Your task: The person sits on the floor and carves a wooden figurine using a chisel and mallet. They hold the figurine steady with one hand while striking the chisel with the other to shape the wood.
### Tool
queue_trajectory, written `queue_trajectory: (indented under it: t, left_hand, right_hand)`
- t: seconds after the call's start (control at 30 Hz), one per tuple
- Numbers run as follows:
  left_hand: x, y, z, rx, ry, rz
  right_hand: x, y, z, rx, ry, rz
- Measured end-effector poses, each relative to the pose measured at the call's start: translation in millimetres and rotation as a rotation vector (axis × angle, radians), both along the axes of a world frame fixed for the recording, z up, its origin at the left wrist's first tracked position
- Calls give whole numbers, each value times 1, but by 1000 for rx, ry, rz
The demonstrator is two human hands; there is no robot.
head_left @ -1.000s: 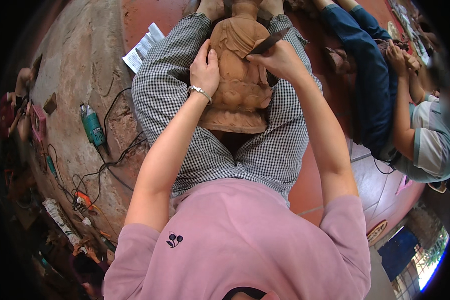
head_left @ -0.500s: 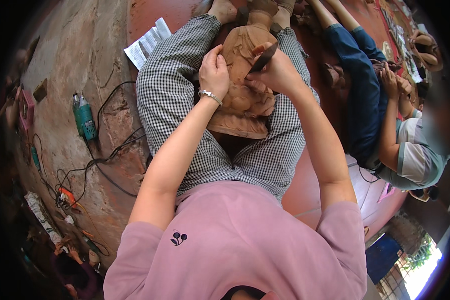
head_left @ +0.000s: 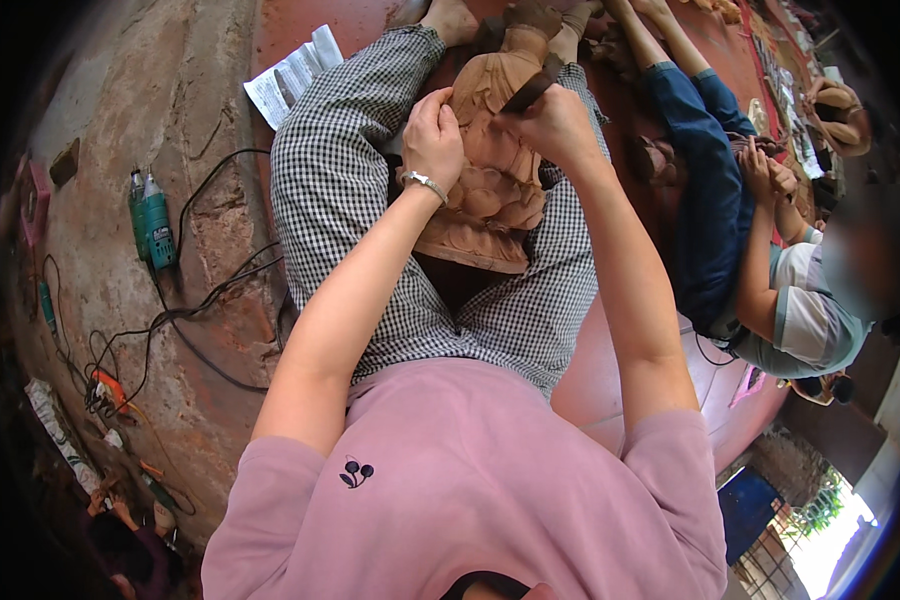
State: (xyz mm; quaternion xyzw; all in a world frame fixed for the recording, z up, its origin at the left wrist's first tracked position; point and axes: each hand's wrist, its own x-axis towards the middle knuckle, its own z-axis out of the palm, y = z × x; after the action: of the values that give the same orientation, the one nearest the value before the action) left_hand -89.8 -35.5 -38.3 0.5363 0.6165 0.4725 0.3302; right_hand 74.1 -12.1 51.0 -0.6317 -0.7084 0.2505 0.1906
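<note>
A carved brown wooden statue (head_left: pixel 495 80) lies between my legs, its broad carved base towards me and its narrower end pointing away. My left hand (head_left: pixel 433 140), with a bracelet at the wrist, rests on the statue's left side, fingers curved along it and pressed together. Over the right side of the statue, my right hand (head_left: pixel 555 128) is closed around a dark, flat strip that looks like sandpaper (head_left: pixel 528 92). Part of the strip sticks out past the fingers, above the carved surface. My right fingertips are partly hidden behind the hand.
Green power tools (head_left: pixel 155 222) and tangled black cables (head_left: pixel 205 318) lie on the rough floor at left. A printed paper sheet (head_left: pixel 292 78) is beside my left knee. At right sits another person in blue trousers (head_left: pixel 705 190), hands together. A second person shows at lower left.
My right hand has moved a little away from me along the statue, with the dark strip in it. My left hand stays on the statue's side. The whole view has shifted slightly.
</note>
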Motion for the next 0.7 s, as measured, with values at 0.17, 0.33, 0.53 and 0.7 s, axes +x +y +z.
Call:
queue_trajectory:
  t: [0.17, 0.33, 0.53, 0.7]
  left_hand:
    - [0, -1, -4, 15, -36, 7]
    - [0, -1, 1, 3, -19, 6]
    - [1, -1, 0, 17, -35, 10]
    - [0, -2, -1, 21, -25, 10]
  right_hand:
    - [-16, -24, 0, 25, -26, 36]
    - [-10, -4, -11, 82, -136, -35]
    - [-26, -21, 6, 108, -81, -32]
    - [-28, -7, -4, 35, -262, -49]
